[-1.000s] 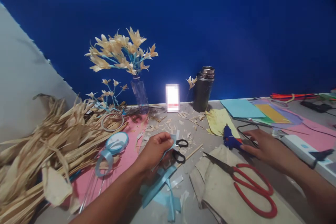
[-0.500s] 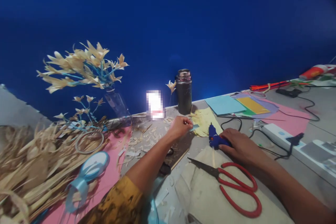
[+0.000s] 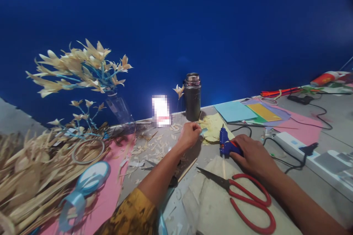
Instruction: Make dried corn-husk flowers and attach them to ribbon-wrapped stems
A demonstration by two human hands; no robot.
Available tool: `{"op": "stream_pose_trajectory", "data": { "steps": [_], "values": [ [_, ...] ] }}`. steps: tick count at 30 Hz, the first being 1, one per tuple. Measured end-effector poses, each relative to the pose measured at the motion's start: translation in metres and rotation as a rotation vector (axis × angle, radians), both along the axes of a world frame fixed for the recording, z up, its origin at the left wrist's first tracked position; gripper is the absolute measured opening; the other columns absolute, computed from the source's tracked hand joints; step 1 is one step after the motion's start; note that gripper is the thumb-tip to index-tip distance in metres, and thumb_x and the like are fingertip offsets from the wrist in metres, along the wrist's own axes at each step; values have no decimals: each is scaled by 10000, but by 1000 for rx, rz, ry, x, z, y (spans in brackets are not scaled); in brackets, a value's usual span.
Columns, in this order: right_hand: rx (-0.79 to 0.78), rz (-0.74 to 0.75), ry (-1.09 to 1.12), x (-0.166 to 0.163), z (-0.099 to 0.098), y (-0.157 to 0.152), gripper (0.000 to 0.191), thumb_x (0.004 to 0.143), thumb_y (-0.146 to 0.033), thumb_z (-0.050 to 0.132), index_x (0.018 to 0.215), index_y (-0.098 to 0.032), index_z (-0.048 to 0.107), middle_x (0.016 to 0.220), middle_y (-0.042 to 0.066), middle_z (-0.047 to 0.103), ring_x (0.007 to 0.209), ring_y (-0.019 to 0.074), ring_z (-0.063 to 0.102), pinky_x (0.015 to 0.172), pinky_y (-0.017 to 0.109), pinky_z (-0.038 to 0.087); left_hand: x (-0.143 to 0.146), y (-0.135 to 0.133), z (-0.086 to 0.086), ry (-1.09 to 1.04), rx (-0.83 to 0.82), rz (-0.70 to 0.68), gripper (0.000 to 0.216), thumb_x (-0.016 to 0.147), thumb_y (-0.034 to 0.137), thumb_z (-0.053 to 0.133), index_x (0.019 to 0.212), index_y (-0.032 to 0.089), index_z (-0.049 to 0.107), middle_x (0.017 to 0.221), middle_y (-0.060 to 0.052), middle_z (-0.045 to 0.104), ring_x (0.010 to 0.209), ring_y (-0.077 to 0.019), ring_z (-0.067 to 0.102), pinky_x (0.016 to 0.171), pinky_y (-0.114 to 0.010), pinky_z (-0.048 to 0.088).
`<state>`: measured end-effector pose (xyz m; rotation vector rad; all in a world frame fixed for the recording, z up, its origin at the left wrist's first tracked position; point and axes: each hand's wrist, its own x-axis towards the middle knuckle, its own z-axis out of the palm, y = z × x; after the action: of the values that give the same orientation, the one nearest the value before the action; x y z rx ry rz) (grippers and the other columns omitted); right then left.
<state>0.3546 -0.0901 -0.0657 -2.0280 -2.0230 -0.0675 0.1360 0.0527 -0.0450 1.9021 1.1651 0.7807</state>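
Left hand (image 3: 189, 134), centre frame: thumb and forefinger pinched on a small light-blue ribbon scrap (image 3: 204, 131). The scrap pokes out to the right, clear of the table (image 3: 338, 115). Probably gripped by one end so the free end stays exposed. Arm reaches up from bottom centre, wrist straight, mustard sleeve at the elbow.

Right hand (image 3: 252, 154), right of centre: fingers wrapped round the handle of the glue gun (image 3: 225, 142). Gun sits low on the table, nozzle aimed up-frame, near the scrap but not touching it.

Red scissors (image 3: 244, 196) lie untouched on the beige sheet (image 3: 209, 205), lower right. Power strip (image 3: 296, 143) further right.
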Motion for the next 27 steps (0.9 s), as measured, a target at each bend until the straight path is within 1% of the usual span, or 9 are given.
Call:
{"op": "stream_pose_trajectory", "data": {
  "steps": [4, 7, 10, 13, 16, 18, 21, 24, 27],
  "values": [
    [-6, 31, -14, -1, -1, 0, 244, 920, -357, 560, 1064, -172, 628, 1046, 129, 676, 951, 305, 645, 801, 386, 423, 4, -6, 1, -42, 58, -125, 121, 823, 192, 559, 744, 167, 646, 751, 0, 640, 739, -146, 555, 699, -255, 412],
    [25, 37, 73, 0, -6, 0, 248, 927, -365, 537, 1085, -196, 626, 1077, 120, 679, 941, 288, 650, 805, 382, 436, 7, -11, -2, 26, 107, -258, 113, 847, 193, 561, 772, 184, 645, 801, -12, 658, 790, -164, 569, 745, -265, 420],
    [89, -6, 210, 3, -9, 2, 278, 922, -410, 514, 1077, -214, 637, 1089, 117, 690, 948, 291, 658, 812, 394, 458, 9, -15, -6, 109, 126, -309, 108, 828, 144, 567, 776, 195, 647, 763, -22, 636, 761, -181, 551, 748, -286, 409],
    [191, -155, 486, 8, -6, 4, 325, 893, -486, 527, 1015, -215, 659, 1010, 114, 715, 942, 308, 661, 797, 405, 486, 9, -18, -6, 118, 106, -293, 123, 795, 106, 582, 752, 199, 649, 731, -27, 619, 745, -190, 543, 746, -296, 405],
    [206, -305, 806, 12, 4, 2, 422, 902, -579, 507, 1012, -206, 673, 817, 80, 702, 712, 265, 647, 619, 373, 491, 11, -18, -4, 70, 79, -251, 120, 775, 100, 600, 712, 194, 641, 721, -21, 623, 751, -183, 557, 758, -292, 415],
    [168, -298, 1072, 13, 12, 0, 489, 905, -637, 495, 1046, -204, 671, 743, 49, 664, 562, 212, 583, 498, 339, 452, 14, -16, -3, 9, 51, -182, 117, 797, 124, 582, 713, 182, 639, 736, -18, 635, 749, -169, 569, 751, -284, 427],
    [157, -181, 1408, 11, 21, -3, 502, 859, -667, 581, 1037, -206, 671, 678, 12, 600, 517, 178, 515, 449, 314, 421, 18, -12, -5, -73, -35, -44, 119, 824, 149, 540, 773, 155, 647, 714, -21, 637, 677, -147, 577, 667, -266, 440],
    [147, -62, 1414, 9, 23, -5, 500, 864, -670, 600, 978, -192, 692, 656, 16, 597, 550, 177, 504, 513, 323, 454, 20, -10, -7, -96, -151, 22, 73, 782, 128, 576, 754, 134, 643, 622, -16, 616, 546, -124, 541, 553, -246, 416],
    [8, 32, 1310, 7, 21, -8, 541, 899, -680, 559, 931, -165, 719, 613, 20, 587, 561, 173, 519, 550, 315, 461, 21, -12, -8, -88, -211, 31, 102, 766, 133, 606, 667, 135, 630, 583, -18, 610, 499, -112, 503, 513, -242, 397]
  ]
}}
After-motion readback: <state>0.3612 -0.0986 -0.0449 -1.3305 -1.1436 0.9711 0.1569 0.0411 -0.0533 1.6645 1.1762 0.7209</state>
